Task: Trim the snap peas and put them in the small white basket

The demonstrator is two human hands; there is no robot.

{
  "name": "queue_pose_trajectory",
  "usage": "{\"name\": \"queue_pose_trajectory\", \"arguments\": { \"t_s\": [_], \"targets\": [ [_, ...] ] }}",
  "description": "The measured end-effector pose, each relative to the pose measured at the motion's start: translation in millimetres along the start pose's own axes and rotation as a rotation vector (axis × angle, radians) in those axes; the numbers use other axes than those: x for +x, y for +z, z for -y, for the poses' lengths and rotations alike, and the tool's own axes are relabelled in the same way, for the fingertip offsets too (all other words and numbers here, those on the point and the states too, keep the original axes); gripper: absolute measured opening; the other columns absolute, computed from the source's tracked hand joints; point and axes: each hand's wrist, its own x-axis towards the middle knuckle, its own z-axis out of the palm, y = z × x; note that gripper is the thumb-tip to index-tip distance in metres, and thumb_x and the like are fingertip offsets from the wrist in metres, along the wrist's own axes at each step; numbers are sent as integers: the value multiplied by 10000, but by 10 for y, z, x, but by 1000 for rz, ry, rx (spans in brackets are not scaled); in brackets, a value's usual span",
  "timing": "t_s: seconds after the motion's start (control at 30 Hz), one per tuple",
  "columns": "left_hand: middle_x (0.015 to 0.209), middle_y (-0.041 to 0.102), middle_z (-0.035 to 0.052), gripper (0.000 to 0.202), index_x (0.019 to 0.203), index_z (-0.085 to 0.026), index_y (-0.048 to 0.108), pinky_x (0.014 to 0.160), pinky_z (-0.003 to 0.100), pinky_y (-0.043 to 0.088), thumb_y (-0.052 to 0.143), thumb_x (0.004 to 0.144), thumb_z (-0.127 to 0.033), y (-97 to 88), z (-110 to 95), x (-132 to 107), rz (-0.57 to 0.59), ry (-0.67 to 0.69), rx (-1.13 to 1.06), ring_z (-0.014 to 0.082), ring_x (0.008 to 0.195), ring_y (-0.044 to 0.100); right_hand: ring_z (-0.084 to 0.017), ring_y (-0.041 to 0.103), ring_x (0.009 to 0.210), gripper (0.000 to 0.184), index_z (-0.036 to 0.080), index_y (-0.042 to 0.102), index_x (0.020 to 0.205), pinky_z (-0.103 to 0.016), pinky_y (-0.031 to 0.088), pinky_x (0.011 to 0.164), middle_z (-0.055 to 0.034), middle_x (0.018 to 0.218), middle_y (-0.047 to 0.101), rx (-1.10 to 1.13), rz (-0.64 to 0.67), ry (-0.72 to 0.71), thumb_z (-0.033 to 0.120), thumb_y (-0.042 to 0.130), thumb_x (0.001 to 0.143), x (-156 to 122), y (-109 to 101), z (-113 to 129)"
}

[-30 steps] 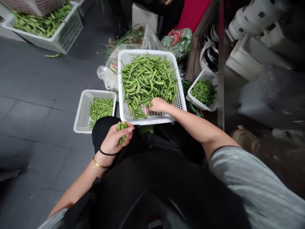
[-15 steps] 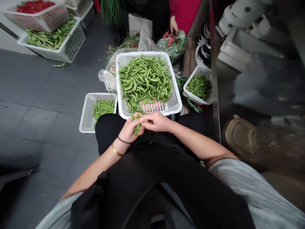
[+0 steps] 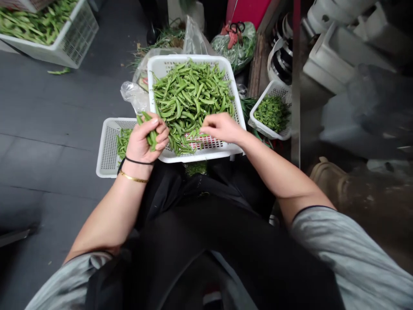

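Observation:
My left hand [image 3: 146, 140] is closed around a small bunch of green pea pods [image 3: 149, 129], held above the gap between two white baskets. My right hand [image 3: 221, 128] hovers over the near end of the large white basket [image 3: 238, 113], fingers curled in a loose pinch; whether anything is in them I cannot make out. That basket holds a heap of green pea pods [image 3: 190, 99]. To its left a smaller white basket [image 3: 108, 148] holds a thin layer of pods. My black-clad lap fills the foreground.
A small white basket of green trimmings [image 3: 272, 114] stands at the right by a metal post [image 3: 295, 82]. Plastic bags [image 3: 137, 92] and a bag with scissors [image 3: 237, 43] lie behind. Another basket of green pods [image 3: 48, 30] stands at the far left on the grey floor.
My hands were together at my lap half a second ago. The left has risen to the left with its pods; the right has moved forward over the large basket.

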Motion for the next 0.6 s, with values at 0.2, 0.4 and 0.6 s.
{"name": "queue_pose_trajectory", "arguments": {
  "t_s": [0.2, 0.4, 0.6],
  "targets": [
    [493, 425, -59, 271, 681, -165, 518, 309, 146, 275, 781, 620, -199, -53, 92, -275, -36, -30, 136, 55, 392, 402, -214, 602, 779, 222, 45, 663, 929, -297, 397, 667, -181, 942, 676, -438, 513, 61, 132, 522, 782, 594, 818, -129],
    [482, 498, -39, 193, 732, -142, 584, 312, 157, 315, 749, 663, -214, -118, 109, -445, -166, -1, 267, 61, 358, 429, -210, 613, 745, 155, 57, 654, 841, -296, 419, 658, -161, 861, 677, -388, 520, 65, 128, 558, 742, 699, 699, -130],
    [475, 546, -29, 294, 850, -121, 641, 317, 165, 322, 784, 653, -286, -100, 374, -539, -138, 4, 455, 59, 325, 422, -92, 531, 514, 194, 136, 555, 854, -210, 417, 534, 16, 624, 573, 542, 208, 90, 322, 497, 857, -84, 399, 405]
  ]
}}
